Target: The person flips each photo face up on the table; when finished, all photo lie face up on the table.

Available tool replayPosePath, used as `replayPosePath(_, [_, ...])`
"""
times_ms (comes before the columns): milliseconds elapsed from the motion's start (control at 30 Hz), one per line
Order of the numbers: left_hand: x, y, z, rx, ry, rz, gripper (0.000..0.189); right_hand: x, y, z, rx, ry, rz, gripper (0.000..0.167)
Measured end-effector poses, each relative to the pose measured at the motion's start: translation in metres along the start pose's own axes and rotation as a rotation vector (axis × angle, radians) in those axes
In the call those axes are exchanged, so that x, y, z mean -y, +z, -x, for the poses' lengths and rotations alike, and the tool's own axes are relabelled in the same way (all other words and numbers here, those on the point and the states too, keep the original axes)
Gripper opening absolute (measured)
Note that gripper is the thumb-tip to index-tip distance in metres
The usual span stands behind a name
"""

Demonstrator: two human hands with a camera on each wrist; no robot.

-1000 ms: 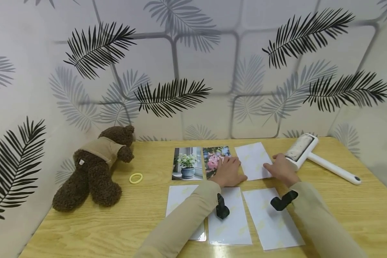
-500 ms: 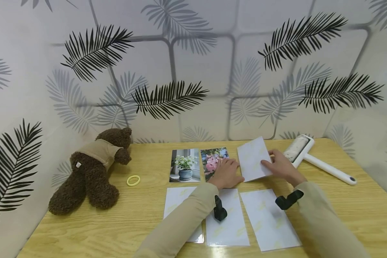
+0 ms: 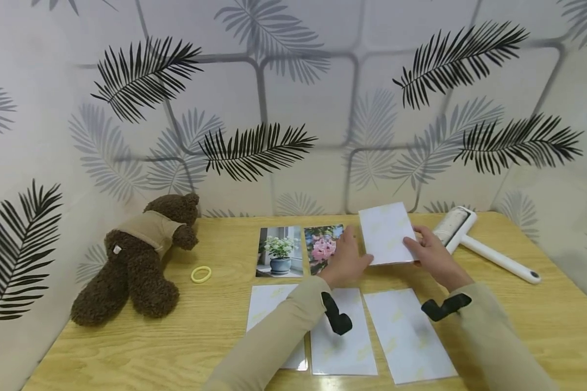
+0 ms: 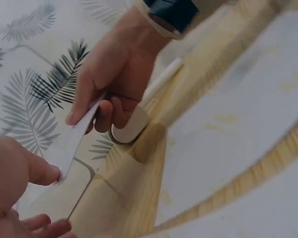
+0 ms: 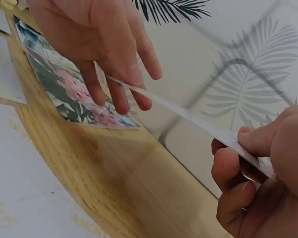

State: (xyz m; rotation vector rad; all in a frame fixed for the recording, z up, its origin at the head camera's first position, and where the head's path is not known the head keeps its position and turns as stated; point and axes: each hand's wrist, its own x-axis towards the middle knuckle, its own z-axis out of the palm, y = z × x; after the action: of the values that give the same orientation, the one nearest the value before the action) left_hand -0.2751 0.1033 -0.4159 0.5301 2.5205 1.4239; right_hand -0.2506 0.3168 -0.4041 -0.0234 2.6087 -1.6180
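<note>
At right hand (image 3: 437,259), white card (image 3: 386,233); underside unclear

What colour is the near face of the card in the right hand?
White with faint yellow marks; the card shows best in the head view.

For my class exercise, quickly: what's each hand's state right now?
Left hand: open, at the edge of the held white card.
Right hand: closed, pinching that card.

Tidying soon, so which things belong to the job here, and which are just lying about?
Likely the job: raised card in right hand, three white cards, plant picture, flower picture.
Likely just lying about: teddy bear, yellow ring, lint roller.
</note>
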Motion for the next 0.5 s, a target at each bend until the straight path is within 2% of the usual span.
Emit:
replayPosePath(67, [-0.002, -0.005, 0.000, 0.043, -0.027, 0.254, 0.078, -0.001, -0.001, 0.001, 0.011, -0.005, -0.032, 0.067])
replayPosePath(133, [-0.002, -0.007, -0.001, 0.064, -0.049, 0.441, 0.077, -0.002, 0.000, 0.002, 0.020, -0.008, -0.068, 0.067])
replayPosePath(233, [-0.001, -0.007, -0.003, 0.048, -0.044, 0.526, 0.071, -0.002, 0.002, 0.003, 0.026, -0.008, -0.096, 0.067])
replayPosePath(333, [-0.001, -0.007, -0.006, 0.018, -0.038, 0.590, 0.068, -0.001, 0.005, 0.002, 0.021, 0.018, -0.068, 0.069])
replayPosePath(433, [-0.001, -0.009, -0.006, -0.010, -0.035, 0.644, 0.070, 0.003, 0.009, 0.001, -0.004, 0.061, 0.055, 0.080])
replayPosePath(500, [-0.001, -0.010, -0.005, -0.017, -0.027, 0.653, 0.071, 0.005, 0.012, 0.000, -0.035, 0.042, 0.171, 0.086])
